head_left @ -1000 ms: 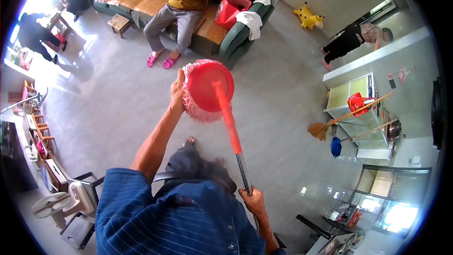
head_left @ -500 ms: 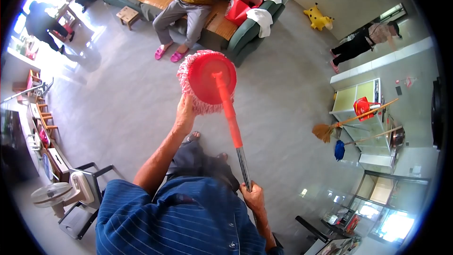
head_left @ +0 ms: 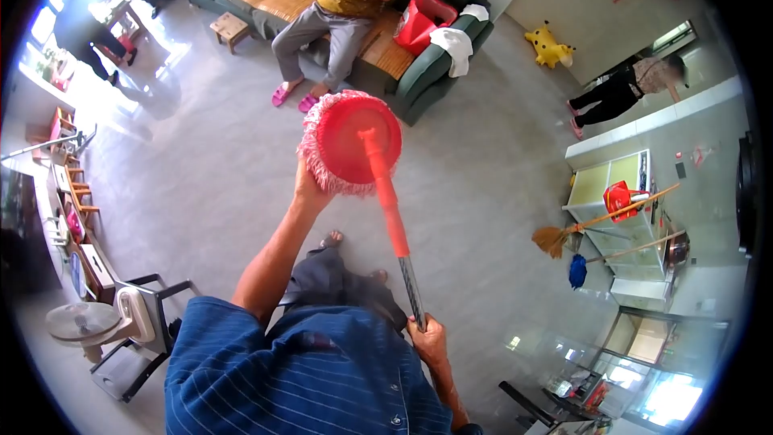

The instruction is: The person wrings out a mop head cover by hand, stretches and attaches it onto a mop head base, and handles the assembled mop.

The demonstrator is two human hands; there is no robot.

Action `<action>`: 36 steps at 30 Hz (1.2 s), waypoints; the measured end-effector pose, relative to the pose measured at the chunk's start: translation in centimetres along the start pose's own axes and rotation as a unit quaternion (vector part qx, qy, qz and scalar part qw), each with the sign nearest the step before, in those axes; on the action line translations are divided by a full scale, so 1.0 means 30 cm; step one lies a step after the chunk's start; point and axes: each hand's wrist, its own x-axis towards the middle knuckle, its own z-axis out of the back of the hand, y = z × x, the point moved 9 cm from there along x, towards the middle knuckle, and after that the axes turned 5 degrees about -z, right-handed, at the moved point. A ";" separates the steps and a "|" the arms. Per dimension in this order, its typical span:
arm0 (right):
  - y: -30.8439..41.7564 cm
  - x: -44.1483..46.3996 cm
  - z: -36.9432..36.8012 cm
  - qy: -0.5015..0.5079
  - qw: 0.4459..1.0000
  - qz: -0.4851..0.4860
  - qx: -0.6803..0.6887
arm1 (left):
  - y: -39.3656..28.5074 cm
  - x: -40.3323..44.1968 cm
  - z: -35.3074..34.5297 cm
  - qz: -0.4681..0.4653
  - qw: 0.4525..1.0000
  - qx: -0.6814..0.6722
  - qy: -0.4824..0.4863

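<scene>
A mop with a round red head (head_left: 354,141) and pink-white strands round its rim is raised above the floor. Its red socket runs down into a grey patterned pole (head_left: 411,290). My right hand (head_left: 429,338) is wrapped round that pole near my waist. At the lower left edge of the mop head is my left hand (head_left: 312,185), touching the strands; its fingers are mostly hidden behind them, so their grip cannot be made out.
A person in a yellow top sits on the green sofa (head_left: 439,60), beside a red bag (head_left: 423,24). A small stool (head_left: 230,28) stands before it. Brooms (head_left: 555,240) lean at the right. A fan (head_left: 84,322) stands lower left. Other people are farther off.
The room has shifted right and slightly down in view. My left hand has moved from the mop head's left side to its lower left edge. My right hand still holds the pole.
</scene>
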 end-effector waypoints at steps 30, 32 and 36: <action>-0.079 -0.074 0.019 0.119 0.991 -0.046 -0.043 | -0.133 -0.065 -0.150 0.081 0.987 -0.018 0.138; -0.087 -0.083 0.019 0.122 0.991 -0.052 -0.020 | -0.139 -0.068 -0.160 0.082 0.987 -0.018 0.139; -0.111 -0.086 0.023 0.117 0.992 -0.053 -0.016 | -0.151 -0.070 -0.202 0.086 0.986 -0.016 0.143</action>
